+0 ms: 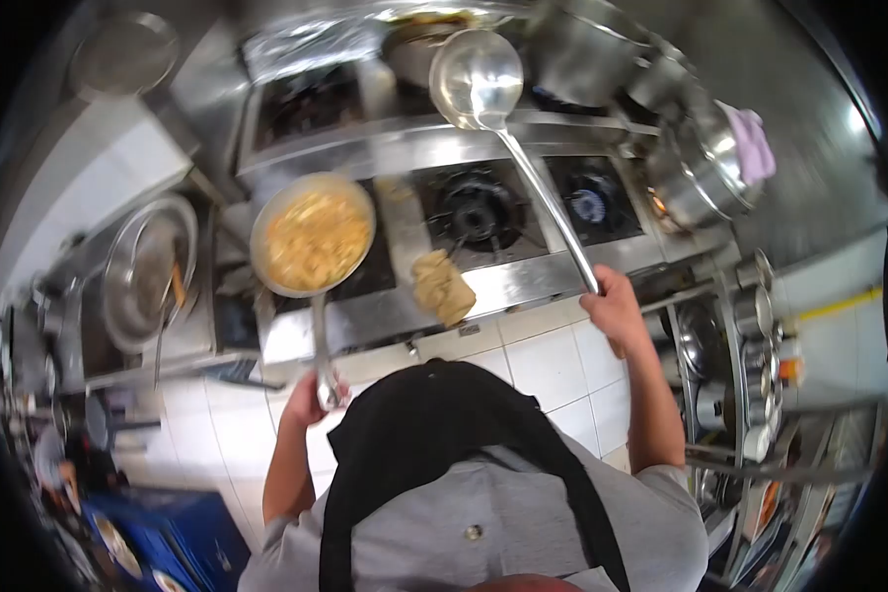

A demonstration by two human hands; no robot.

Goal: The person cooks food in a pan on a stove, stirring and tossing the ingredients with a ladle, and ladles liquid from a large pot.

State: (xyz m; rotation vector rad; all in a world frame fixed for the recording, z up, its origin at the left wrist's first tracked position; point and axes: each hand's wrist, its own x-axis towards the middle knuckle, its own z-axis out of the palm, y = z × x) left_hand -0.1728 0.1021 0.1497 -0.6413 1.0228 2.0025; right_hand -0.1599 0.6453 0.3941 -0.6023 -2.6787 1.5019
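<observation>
My left hand (311, 398) is closed round the handle of a frying pan (318, 326), which holds orange-yellow food in sauce over the left part of the stove. My right hand (614, 308) grips the end of a long metal ladle (548, 202). The ladle's large round bowl is raised over the back of the stove and looks empty. Between the two hands, a crumpled tan cloth (444, 287) lies on the stove's front edge. Behind the cloth is a black burner (476, 210) with no pan on it.
A blue flame burns on the right burner (590, 204). Large pots (696, 168) stand at the right, one with a pink cloth (750, 145). A wide metal bowl (148, 271) is at the left. Shelves of pans (755, 326) stand right. Another person (54, 459) is at far left.
</observation>
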